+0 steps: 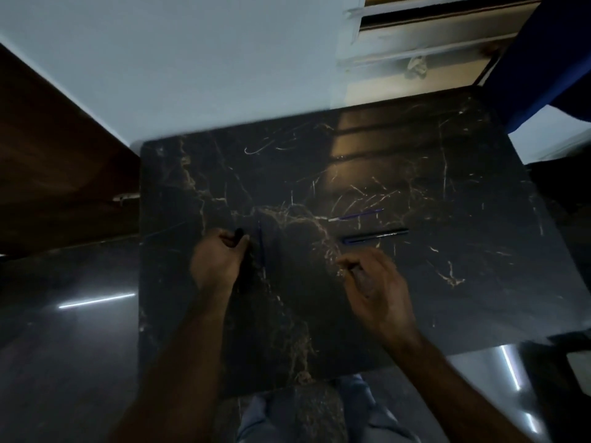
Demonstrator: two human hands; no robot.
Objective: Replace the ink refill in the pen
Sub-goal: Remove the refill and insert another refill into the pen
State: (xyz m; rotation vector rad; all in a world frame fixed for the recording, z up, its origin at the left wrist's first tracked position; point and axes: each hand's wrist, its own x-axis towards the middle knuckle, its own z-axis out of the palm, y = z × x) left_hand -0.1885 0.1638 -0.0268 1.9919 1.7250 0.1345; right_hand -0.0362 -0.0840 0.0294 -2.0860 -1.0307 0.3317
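Note:
My left hand (pixel 220 255) is closed around a dark pen barrel (pixel 239 233), whose black end sticks out above the fingers. Just right of that hand a thin blue refill (pixel 260 243) lies nearly upright on the dark marble table (pixel 287 174). My right hand (pixel 374 279) hovers low over the table with its fingertips pinched on a small dark piece I cannot identify. Farther right lie a loose blue refill (pixel 356 215) with a white tip and, below it, a whole dark pen (pixel 375 235). The picture is dim and blurred.
A pale wall stands behind the table, with a brown wooden door (pixel 54 174) at the left. A window frame (pixel 425 36) and a blue cloth (pixel 550 55) are at the top right. Shiny dark floor surrounds the table, and my knees show under its near edge.

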